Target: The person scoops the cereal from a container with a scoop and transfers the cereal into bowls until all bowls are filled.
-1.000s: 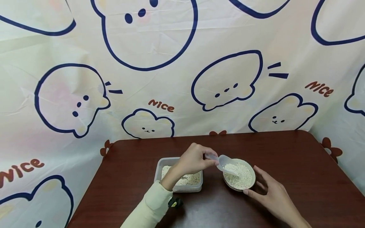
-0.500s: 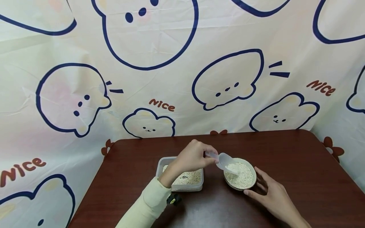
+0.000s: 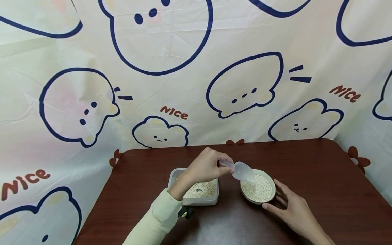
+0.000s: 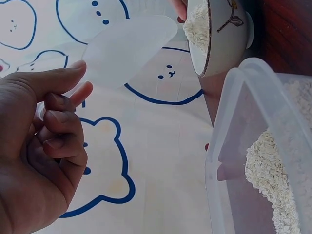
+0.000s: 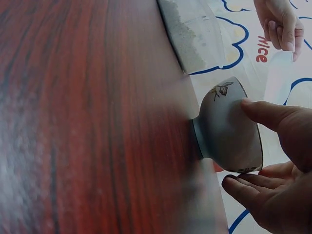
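Note:
My left hand [image 3: 206, 166] pinches the handle of a translucent white plastic scoop [image 3: 243, 172] between thumb and forefinger, its other fingers curled in. The scoop is tilted, its tip over the left side of a bowl [image 5: 231, 126]. Pale oat flakes [image 3: 260, 189] fill the bowl almost to its rim. The white bowl with a floral pattern and dark rim stands on the table. My right hand [image 3: 292, 209] holds the bowl from the right, thumb on its near side and fingers round the far side. In the left wrist view, no flakes show in the scoop [image 4: 129, 51].
Below my left forearm stands a clear plastic container [image 3: 202, 201] with more oat flakes [image 3: 200, 191], partly hidden by the arm. The dark red-brown wooden table [image 3: 275, 153] ends at a cloth backdrop [image 3: 190, 41] with cartoon bears. A black strap [image 3: 186, 212] shows at the left wrist.
My left hand has risen slightly with the scoop, whose tip has lifted a little off the flakes. The right hand and the bowl hold nearly still.

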{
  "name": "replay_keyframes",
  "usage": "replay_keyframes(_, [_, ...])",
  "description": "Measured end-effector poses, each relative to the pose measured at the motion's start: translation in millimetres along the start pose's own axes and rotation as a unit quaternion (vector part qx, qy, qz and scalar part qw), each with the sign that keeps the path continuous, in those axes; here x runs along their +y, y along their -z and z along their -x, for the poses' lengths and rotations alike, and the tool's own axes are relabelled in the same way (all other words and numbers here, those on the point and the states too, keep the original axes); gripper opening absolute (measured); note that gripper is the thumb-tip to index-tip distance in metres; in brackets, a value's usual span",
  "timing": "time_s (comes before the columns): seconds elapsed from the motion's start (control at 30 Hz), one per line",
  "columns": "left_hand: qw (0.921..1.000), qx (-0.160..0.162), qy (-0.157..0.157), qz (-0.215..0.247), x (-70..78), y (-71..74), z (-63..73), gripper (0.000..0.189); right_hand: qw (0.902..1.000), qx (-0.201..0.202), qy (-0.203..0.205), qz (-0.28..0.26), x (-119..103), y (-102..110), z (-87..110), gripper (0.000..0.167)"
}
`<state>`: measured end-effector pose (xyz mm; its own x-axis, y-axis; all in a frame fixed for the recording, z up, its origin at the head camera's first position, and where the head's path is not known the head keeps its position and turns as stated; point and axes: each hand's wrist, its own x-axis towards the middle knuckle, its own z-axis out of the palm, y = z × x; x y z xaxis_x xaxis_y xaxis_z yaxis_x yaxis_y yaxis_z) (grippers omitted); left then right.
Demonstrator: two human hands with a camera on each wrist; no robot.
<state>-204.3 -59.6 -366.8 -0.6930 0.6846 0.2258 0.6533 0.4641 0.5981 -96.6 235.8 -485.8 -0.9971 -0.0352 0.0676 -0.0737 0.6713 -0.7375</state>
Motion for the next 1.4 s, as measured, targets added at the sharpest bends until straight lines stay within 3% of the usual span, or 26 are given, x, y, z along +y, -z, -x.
replay_keyframes(0.4, [0.9990,0.031,0.011,0.030,-10.2,-3.1,9.6,0.012,0.9999,-0.007,-0.011,0.004,-1.2,0.5,0.7,0.106])
replay_keyframes(0.7, [0.9942,0.071,0.032,0.074,-19.6,4.0,27.1,0.011,0.9998,-0.008,-0.016,0.005,-1.0,0.3,-0.4,0.108])
replay_keyframes(1.03, [0.9857,0.124,0.066,0.093,-37.0,15.5,52.2,0.008,0.9987,0.020,0.007,0.047,-6.9,5.9,0.2,0.102])
replay_keyframes(1.23, [0.9803,0.154,0.087,0.088,-50.1,25.6,73.7,0.007,0.9970,0.034,0.012,0.068,-20.4,7.8,0.1,0.101])
replay_keyframes(1.4, [0.9764,0.171,0.110,0.073,-63.1,31.7,93.3,0.007,0.9973,0.041,0.029,0.053,-36.4,5.5,-1.2,0.097])
